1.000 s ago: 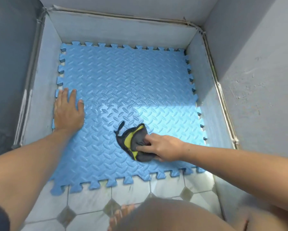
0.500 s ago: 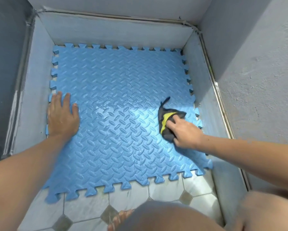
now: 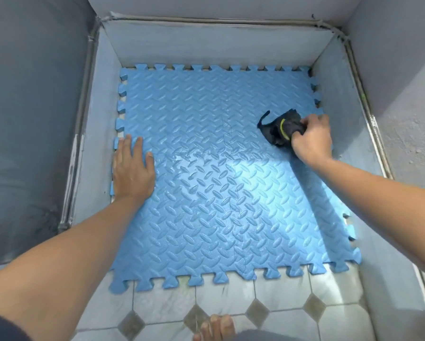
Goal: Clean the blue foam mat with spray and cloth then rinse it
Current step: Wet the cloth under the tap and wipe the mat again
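One blue foam mat point(image 3: 206, 193), one dark cloth point(image 3: 280, 130), two hands — left point(image 3: 132, 173), right point(image 3: 310, 139) — one foot point(image 3: 215, 328).

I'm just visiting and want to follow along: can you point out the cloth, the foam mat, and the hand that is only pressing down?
cloth point(image 3: 279, 130), head view, on its dark bunched middle.
foam mat point(image 3: 206, 217), head view, on bare ridged surface near its centre.
left hand point(image 3: 132, 173), head view, on the back of the hand, flat on the mat.
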`<state>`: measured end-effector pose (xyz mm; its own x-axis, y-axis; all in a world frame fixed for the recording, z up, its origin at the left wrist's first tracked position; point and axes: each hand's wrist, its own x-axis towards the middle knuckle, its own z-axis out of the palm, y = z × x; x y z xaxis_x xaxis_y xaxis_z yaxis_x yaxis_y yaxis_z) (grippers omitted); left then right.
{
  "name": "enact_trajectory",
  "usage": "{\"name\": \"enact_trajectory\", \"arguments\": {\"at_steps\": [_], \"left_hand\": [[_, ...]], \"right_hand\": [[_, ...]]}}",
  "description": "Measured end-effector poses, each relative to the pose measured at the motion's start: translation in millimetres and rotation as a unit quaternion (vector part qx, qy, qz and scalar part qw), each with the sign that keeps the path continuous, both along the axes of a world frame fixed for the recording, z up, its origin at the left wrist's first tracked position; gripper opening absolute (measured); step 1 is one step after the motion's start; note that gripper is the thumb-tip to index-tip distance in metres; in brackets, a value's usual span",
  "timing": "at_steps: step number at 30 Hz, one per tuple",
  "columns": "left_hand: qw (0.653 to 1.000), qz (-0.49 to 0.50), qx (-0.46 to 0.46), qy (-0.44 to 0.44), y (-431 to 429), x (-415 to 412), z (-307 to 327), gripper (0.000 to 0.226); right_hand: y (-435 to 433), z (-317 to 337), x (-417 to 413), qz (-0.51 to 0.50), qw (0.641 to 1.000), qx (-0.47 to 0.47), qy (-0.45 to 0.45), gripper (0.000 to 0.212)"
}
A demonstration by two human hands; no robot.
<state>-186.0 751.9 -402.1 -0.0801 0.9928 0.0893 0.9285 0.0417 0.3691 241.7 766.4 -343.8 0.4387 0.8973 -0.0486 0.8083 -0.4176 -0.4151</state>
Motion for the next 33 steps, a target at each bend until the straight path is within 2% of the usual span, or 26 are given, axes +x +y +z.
{"name": "enact_trajectory", "arguments": {"at_steps": [2,5,8,10,12,13,16,17,18,19,20,22,25,27,30,33], "left_hand": [[1.000,0.003,-0.006,-0.003,0.9,-0.8,0.6,0.053],[1.000,0.001,-0.018,-0.017,1.7,-1.4,4.0,0.053],[0.998,-0.008,-0.028,-0.051,4.0,-3.9,6.1,0.052],[0.994,-0.010,-0.054,-0.092,7.5,-11.5,7.2,0.050],[0.986,-0.018,-0.084,-0.140,8.5,-24.6,9.4,0.046],[0.986,-0.027,-0.088,-0.141,4.2,-31.5,9.6,0.044],[0.994,-0.058,-0.076,-0.062,-42.9,-37.1,7.2,0.049],[0.995,-0.063,-0.070,-0.033,-66.5,-34.4,4.8,0.050],[0.996,-0.058,-0.067,-0.018,-90.9,-31.4,3.7,0.049],[0.997,-0.051,-0.063,-0.010,-113.7,-30.9,3.5,0.048],[0.997,-0.044,-0.058,-0.011,-133.2,-33.1,4.1,0.048],[0.998,-0.040,-0.045,-0.022,-165.3,-41.1,4.8,0.049],[0.999,-0.044,-0.026,-0.010,-193.7,-43.6,-0.9,0.051],[0.999,-0.028,-0.021,-0.016,-199.1,-39.7,-2.9,0.051],[0.998,0.001,-0.022,-0.061,-199.0,-35.6,-0.3,0.053],[0.995,0.029,-0.016,-0.089,-200.0,-33.9,4.3,0.053]], "right_hand": [[14.7,-7.6,-7.9,-0.043,0.999,0.015,0.027,0.043],[14.1,-18.9,-46.2,0.000,1.000,-0.001,0.011,0.055],[-2.6,-19.1,-108.3,0.089,0.996,-0.010,0.004,0.054],[-30.5,-15.2,-155.3,0.213,0.977,-0.014,0.000,0.055],[-70.3,-13.6,-196.1,0.371,0.928,-0.024,0.018,0.058],[-92.1,-14.4,-210.0,0.451,0.891,-0.030,0.027,0.058],[-148.0,-18.7,-218.0,0.670,0.742,-0.022,0.016,0.054],[-157.9,-19.4,-209.5,0.714,0.700,-0.018,0.000,0.050],[-160.2,-18.8,-196.6,0.734,0.679,-0.012,-0.023,0.047],[-156.0,-18.7,-179.9,0.734,0.678,-0.009,-0.042,0.047],[-146.9,-17.0,-161.8,0.715,0.697,-0.015,-0.052,0.049],[-116.8,-12.1,-124.2,0.626,0.775,-0.038,-0.079,0.056],[-57.3,-9.5,-88.9,0.412,0.905,-0.040,-0.102,0.051],[-16.6,-11.4,-93.8,0.275,0.959,-0.006,-0.072,0.047],[29.7,-18.7,-147.5,0.201,0.979,0.020,0.007,0.047],[38.3,-23.8,-229.7,0.236,0.971,0.030,0.035,0.049]]}}
